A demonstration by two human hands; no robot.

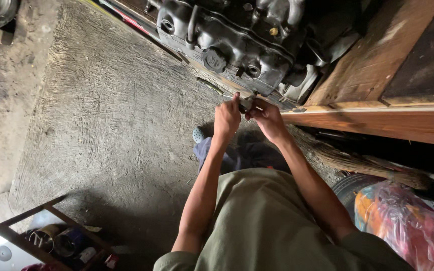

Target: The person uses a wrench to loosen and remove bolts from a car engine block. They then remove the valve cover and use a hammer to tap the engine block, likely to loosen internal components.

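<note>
Two bare hands meet over a small dark metal part (245, 104), just below the lower edge of the engine cylinder head (237, 40) that lies on the concrete floor (101, 115). The left hand (227, 119) pinches the part with fingers closed; the right hand (266, 118) is curled onto it from the other side. A black round filler cap (215, 59) sits on the engine cover. A wooden bench edge (377, 123) runs to the right, a straw broom (362, 165) beneath it. A bright crumpled plastic bag (408, 221), orange and pink, fills the floor's lower right corner.
</note>
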